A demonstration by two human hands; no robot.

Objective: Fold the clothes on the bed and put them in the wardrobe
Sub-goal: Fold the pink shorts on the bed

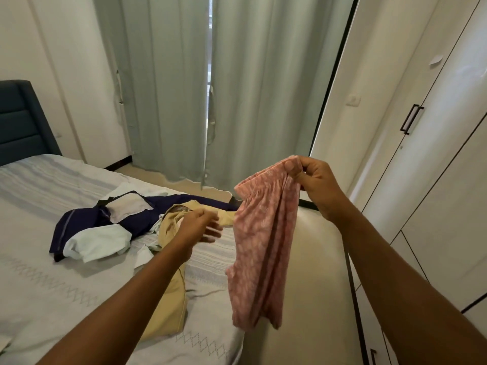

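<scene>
So, the right thumb and forefinger (pixel 291 165) pinch one end of the waistband of the pink patterned shorts (pixel 263 246), with the rest of the right hand (pixel 316 188) curled behind it. It's a one-point hold, so the cloth hangs bunched in long folds, hem dangling near the bed (pixel 52 299) edge. The left hand (pixel 203 227) reaches toward the shorts, fingers loosely spread, holding nothing, slightly blurred, apart from the fabric.

Risk: the thin pinch slips on a shake-out and the shorts drop off the bed edge. Risk: the left hand catches a middle fold instead of the far waistband corner, which likely gives a twisted, lopsided fold.

Under the left hand lies the tan garment (pixel 168 306), heaped beside the navy garment (pixel 87 219) and white garment (pixel 97 243). Laying the shorts on that pile could tangle them. The wardrobe (pixel 448 180) at right looks shut, so opening it will need a free hand.
</scene>
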